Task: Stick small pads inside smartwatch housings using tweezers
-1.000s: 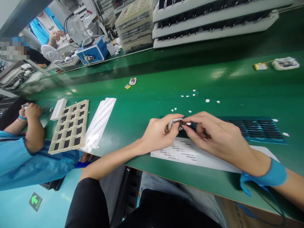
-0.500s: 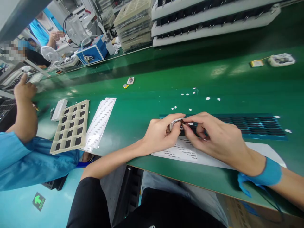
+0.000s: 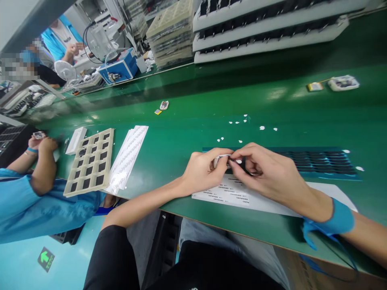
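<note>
My left hand (image 3: 205, 169) is closed round a small white-rimmed device casing (image 3: 216, 162), held just above the bench. Thumb and forefinger of my right hand (image 3: 266, 173) are pinched together at the casing's right side, by a small dark part that the fingers mostly cover. A blue band circles my right wrist. Under both hands lies a white printed sheet (image 3: 232, 192). Behind the right hand stretches a blue-edged sheet of black strips (image 3: 320, 162). Small white scraps (image 3: 262, 128) are scattered beyond the hands.
A compartment tray (image 3: 90, 165) and white printed strips (image 3: 130, 155) lie to the left. Two open casings (image 3: 164, 105) (image 3: 344, 83) with batteries sit farther back. White racks (image 3: 269, 44) and stacked trays (image 3: 171, 36) line the rear. A co-worker's hands (image 3: 42, 143) hold a device at far left.
The casing has tilted, so its inside shows less, and my hands have shifted slightly left. At far left, the co-worker's raised hand has come down beside a small device.
</note>
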The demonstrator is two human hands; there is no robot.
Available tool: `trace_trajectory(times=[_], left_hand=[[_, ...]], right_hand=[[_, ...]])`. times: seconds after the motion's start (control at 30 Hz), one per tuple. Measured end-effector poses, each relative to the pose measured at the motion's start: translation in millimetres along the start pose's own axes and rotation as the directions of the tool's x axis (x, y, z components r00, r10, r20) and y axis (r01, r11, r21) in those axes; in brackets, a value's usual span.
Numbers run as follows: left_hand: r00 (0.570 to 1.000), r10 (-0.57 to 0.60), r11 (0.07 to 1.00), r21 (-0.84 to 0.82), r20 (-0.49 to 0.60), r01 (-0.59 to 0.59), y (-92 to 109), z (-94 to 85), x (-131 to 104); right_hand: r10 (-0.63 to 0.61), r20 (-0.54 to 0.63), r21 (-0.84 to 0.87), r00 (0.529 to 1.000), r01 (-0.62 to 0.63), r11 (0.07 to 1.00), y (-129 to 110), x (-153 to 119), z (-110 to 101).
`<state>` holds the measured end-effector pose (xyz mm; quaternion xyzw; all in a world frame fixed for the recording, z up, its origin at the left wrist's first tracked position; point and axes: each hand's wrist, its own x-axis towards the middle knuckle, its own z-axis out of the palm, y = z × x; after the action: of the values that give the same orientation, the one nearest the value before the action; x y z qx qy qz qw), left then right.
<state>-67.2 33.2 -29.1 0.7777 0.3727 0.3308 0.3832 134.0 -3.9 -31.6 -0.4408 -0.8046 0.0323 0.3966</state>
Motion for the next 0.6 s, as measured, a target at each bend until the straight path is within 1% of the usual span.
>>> trace_trajectory(times=[0.1, 0.17, 0.23, 0.33, 0.47, 0.53, 0.6], left_hand=[[0.998, -0.045, 0.995, -0.088, -0.052, 0.040, 0.8, -4.8, 2.9], [0.996, -0.035, 0.992, -0.125, -0.082, 0.025, 1.7, -7.6, 4.2], [0.996, -0.025, 0.992, -0.129, -0.089, 0.013, 2.0, -8.9, 4.7], [0.998, -0.024, 0.996, -0.093, -0.066, 0.018, 1.2, -8.7, 4.4], [0.999, -0.002, 0.996, -0.088, -0.034, -0.001, 1.3, -8.5, 4.8], [1.000, -0.025, 0.990, -0.135, 0.014, 0.026, 2.7, -9.1, 5.7], [0.993, -0.081, 0.971, -0.219, 0.089, 0.099, 4.4, -9.8, 6.7]], right_hand=[[0.056, -0.013, 0.057, 0.998, -0.056, 0.997, 2.2, 2.6, -2.2], [0.062, -0.032, 0.080, 0.998, -0.059, 0.995, 1.8, 4.2, -4.4], [0.052, -0.051, 0.086, 0.997, -0.048, 0.995, 0.2, 5.3, -6.3], [0.064, -0.049, 0.086, 0.997, -0.059, 0.994, -2.5, 6.3, -7.7], [0.050, -0.085, 0.031, 0.995, -0.047, 0.998, -3.7, 6.4, -8.3], [0.024, -0.110, -0.018, 0.994, -0.026, 1.000, -3.8, 6.0, -8.6], [-0.025, -0.130, -0.085, 0.991, 0.014, 0.996, -4.8, 5.7, -9.4]])
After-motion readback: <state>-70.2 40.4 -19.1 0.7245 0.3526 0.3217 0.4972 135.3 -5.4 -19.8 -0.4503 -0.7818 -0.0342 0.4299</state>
